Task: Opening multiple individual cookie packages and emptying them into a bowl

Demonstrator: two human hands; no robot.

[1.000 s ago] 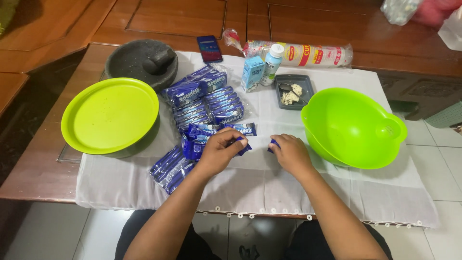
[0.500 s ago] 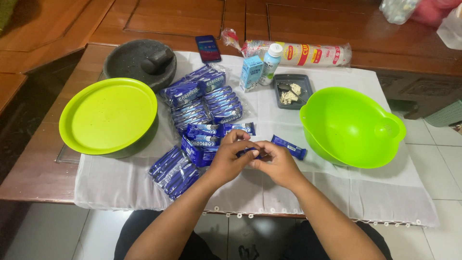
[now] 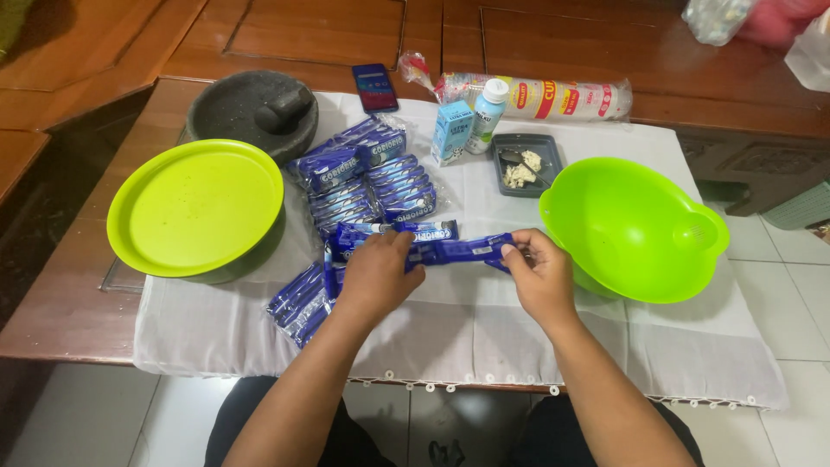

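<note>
The fingers of the left hand (image 3: pixel 377 275) and right hand (image 3: pixel 543 278) are closed on opposite ends of one blue biscuit packet (image 3: pixel 460 251), held level just above the white cloth (image 3: pixel 467 320) at the worktop's centre. The packet pile (image 3: pixel 367 186) lies at 11 o'clock from the hands, touching the left hand; the green bowl (image 3: pixel 683 238) sits at 3 o'clock just beside the right hand, and the green plate (image 3: pixel 195 207) at 9 o'clock

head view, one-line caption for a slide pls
Both hands, left and right, hold a blue snack packet beside a green bowl.
</note>
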